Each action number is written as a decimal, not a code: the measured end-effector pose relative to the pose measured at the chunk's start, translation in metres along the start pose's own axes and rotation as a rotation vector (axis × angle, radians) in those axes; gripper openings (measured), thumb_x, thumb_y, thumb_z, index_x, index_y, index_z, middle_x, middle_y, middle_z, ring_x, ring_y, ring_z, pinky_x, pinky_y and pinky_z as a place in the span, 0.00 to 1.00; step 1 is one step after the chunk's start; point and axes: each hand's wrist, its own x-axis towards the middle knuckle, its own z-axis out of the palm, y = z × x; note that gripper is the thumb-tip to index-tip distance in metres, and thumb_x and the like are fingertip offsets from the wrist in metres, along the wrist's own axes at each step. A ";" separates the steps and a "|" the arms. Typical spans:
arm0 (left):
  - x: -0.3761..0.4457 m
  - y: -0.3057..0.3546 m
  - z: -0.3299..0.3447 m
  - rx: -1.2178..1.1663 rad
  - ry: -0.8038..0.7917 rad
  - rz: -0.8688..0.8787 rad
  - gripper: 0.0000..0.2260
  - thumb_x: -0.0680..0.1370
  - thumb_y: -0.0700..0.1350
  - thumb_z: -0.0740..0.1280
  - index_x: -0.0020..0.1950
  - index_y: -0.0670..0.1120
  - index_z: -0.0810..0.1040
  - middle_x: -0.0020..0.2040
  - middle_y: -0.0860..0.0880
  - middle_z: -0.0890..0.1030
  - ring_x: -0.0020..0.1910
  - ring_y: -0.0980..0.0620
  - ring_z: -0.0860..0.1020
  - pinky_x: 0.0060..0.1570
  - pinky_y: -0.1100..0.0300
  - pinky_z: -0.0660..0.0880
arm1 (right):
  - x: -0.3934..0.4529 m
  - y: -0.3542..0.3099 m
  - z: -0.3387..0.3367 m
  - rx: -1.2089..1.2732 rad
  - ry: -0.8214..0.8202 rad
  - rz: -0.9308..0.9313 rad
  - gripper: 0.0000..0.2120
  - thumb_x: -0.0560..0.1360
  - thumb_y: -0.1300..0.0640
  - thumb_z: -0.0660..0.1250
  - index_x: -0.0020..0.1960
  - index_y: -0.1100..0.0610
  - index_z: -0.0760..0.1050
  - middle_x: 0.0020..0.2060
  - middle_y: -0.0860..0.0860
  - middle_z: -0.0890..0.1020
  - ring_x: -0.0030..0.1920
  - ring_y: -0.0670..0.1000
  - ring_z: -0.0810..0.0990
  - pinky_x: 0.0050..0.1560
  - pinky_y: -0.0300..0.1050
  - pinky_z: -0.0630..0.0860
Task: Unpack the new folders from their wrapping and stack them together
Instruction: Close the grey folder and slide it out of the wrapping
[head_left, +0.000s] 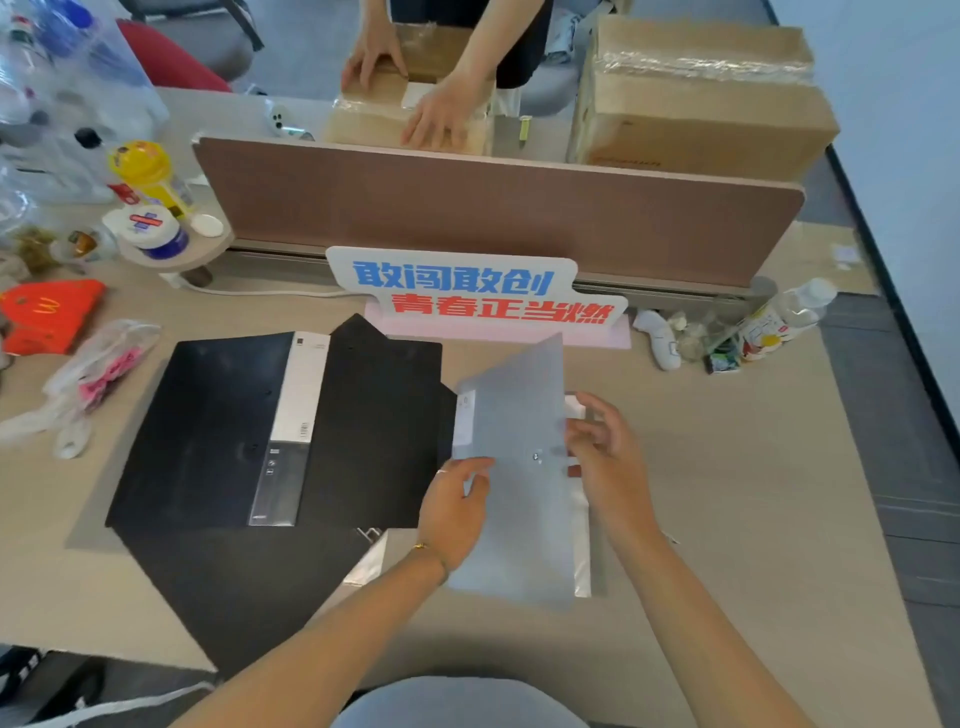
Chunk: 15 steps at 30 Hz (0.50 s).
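Grey translucent folder (519, 467) is pinched between left hand (454, 514) and right hand (605, 457); its wrapping beneath is hard to make out; black folders (208, 426) lie left of the left hand.

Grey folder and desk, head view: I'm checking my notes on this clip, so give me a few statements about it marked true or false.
1. Both hands hold the grey folder. True: left hand on its left edge, right hand on its right.
2. The black folders lie right of the grey one. False: they lie to its left.
3. The cardboard boxes sit beyond the brown divider. True.
4. The grey folder lies flat on the desk. False: it is raised and tilted.
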 end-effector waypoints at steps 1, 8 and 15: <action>0.004 -0.005 0.005 0.048 0.024 -0.026 0.13 0.83 0.44 0.63 0.63 0.51 0.83 0.63 0.50 0.79 0.56 0.54 0.79 0.52 0.73 0.71 | 0.004 0.005 -0.008 -0.009 0.013 0.014 0.19 0.77 0.63 0.67 0.64 0.47 0.76 0.49 0.48 0.84 0.42 0.49 0.85 0.38 0.42 0.80; 0.026 -0.027 0.019 0.190 0.064 -0.254 0.19 0.81 0.42 0.62 0.72 0.52 0.73 0.62 0.45 0.78 0.52 0.44 0.80 0.54 0.54 0.75 | 0.032 0.069 -0.035 -0.252 -0.048 0.161 0.26 0.66 0.55 0.63 0.64 0.52 0.79 0.56 0.52 0.84 0.51 0.52 0.83 0.50 0.38 0.77; 0.042 -0.022 0.026 -0.013 0.144 -0.396 0.19 0.80 0.42 0.65 0.72 0.45 0.73 0.51 0.49 0.82 0.60 0.41 0.79 0.59 0.50 0.76 | 0.046 0.119 -0.038 -0.386 -0.134 0.270 0.32 0.74 0.60 0.67 0.77 0.55 0.64 0.73 0.52 0.72 0.72 0.55 0.71 0.71 0.48 0.67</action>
